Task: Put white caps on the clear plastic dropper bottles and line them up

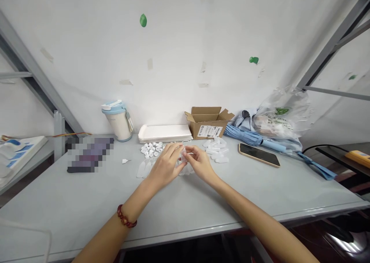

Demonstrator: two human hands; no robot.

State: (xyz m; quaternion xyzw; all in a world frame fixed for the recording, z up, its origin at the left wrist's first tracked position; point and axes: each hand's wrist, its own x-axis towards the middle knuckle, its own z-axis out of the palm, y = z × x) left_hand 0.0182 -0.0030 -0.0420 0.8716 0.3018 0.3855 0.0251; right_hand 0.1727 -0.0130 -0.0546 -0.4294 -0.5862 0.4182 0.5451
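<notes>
Forearms (257, 216) extend from the lower edge of the view over the worktop (179, 213); a dark red beaded bracelet (126, 216) encircles the left wrist. Left hand (165, 166): fingers bent, thumb and fingertips closed on a small translucent plastic piece (183, 153). Right hand (202, 166): thumb and index finger pinched on the same piece from the opposite side. The piece is located between the two sets of fingertips, in contact with both hands; the fingers cover most of it, so its full shape cannot be read.

Flat translucent pouches (141, 169) lie just left of the left hand and partly beneath it. Further translucent pieces (186, 170) show below the fingertips, between the hands. A cluster of small white caps (152, 149) is situated beyond the left hand, and a single white cap with a thin tip (125, 161) rests apart from it, to the left. Loose translucent tubes (218, 150) are piled beyond the right hand, in front of an open cardboard box (212, 130) with a printed label. Adjacent to the box, on its left, is a low stack of white trays (164, 133). A cream tumbler with a blue lid (118, 120) stands further left. A smartphone (259, 155) lies right of the tubes, near a folded blue umbrella (245, 135).
</notes>
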